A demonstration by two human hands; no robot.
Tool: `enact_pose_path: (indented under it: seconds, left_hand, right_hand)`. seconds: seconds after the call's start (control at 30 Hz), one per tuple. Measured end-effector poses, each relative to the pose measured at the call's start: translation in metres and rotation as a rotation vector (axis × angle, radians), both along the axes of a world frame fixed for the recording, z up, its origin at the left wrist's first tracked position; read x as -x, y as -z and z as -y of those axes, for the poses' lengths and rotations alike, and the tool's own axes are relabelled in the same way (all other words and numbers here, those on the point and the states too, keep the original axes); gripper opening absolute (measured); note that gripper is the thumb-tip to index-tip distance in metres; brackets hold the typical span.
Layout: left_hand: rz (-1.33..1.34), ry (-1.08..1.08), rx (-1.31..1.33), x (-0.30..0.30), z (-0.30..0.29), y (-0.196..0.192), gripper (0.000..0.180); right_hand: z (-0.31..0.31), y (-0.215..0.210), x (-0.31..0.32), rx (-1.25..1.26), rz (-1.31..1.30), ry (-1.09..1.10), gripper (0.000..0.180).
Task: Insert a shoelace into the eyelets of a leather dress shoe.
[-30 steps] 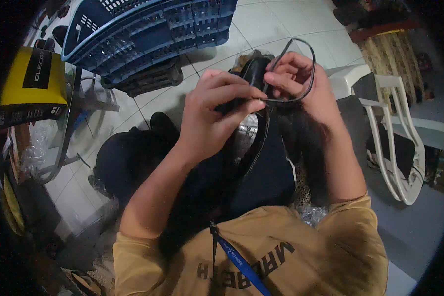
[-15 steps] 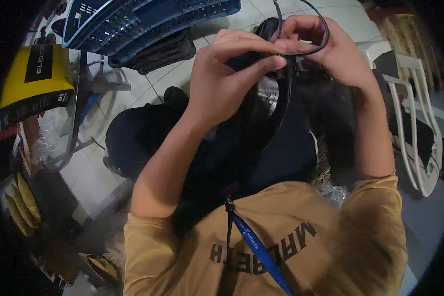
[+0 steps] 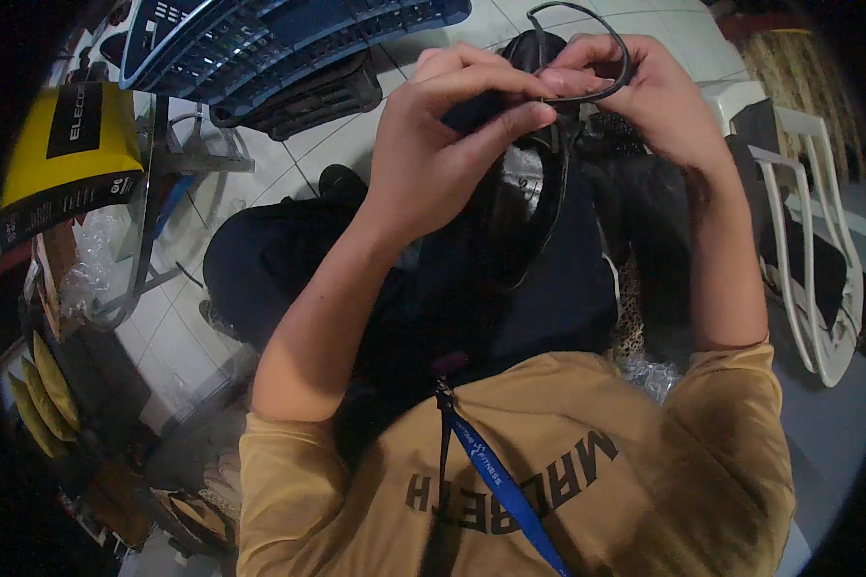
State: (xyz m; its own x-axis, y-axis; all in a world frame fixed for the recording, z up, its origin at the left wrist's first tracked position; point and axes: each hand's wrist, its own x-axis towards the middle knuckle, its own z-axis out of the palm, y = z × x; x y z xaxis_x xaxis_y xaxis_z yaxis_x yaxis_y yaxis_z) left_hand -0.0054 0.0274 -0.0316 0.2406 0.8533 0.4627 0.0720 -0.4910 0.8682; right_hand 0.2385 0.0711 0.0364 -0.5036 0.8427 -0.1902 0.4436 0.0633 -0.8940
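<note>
My left hand point(image 3: 443, 130) pinches the end of a thin black strap point(image 3: 627, 62) between thumb and forefinger. The strap curves up in a loop through my right hand point(image 3: 649, 96), whose thumb and bent fingers close on it. Just below my fingers, a black shoe-like piece point(image 3: 523, 183) with a shiny inner sole lies against my dark-clad lap point(image 3: 462, 298). The strap seems to run down to this piece, but my fingers cover the join. A tiny yellowish spot shows at my left fingertips, too small to name.
A blue plastic basket point(image 3: 289, 48) stands ahead on the left, over a black crate point(image 3: 308, 104). At far left is a yellow and black box point(image 3: 72, 154) by a metal frame. A white plastic chair point(image 3: 808, 159) stands on the right. A blue lanyard point(image 3: 496, 476) hangs from me.
The strap's loop has shifted slightly left and down and now bends over more roundly at its top. My right fingers have moved a little along it; my left hand keeps its pinch.
</note>
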Motion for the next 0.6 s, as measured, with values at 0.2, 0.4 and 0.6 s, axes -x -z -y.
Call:
enact_pose_path:
  seconds: [0.2,0.4,0.6]
  left_hand:
    - [0.027,-0.011,-0.027,-0.001,-0.003,0.001,0.017]
    - [-0.005,0.013,-0.098,-0.003,-0.009,0.008,0.014]
    - [-0.018,0.013,-0.039,-0.002,-0.006,0.001,0.013]
  right_hand:
    - [0.004,0.003,0.002,-0.085,0.006,-0.004,0.017]
    - [0.013,0.017,0.004,-0.183,-0.034,0.107,0.02]
    - [0.056,0.005,-0.009,-0.472,0.239,0.297,0.02]
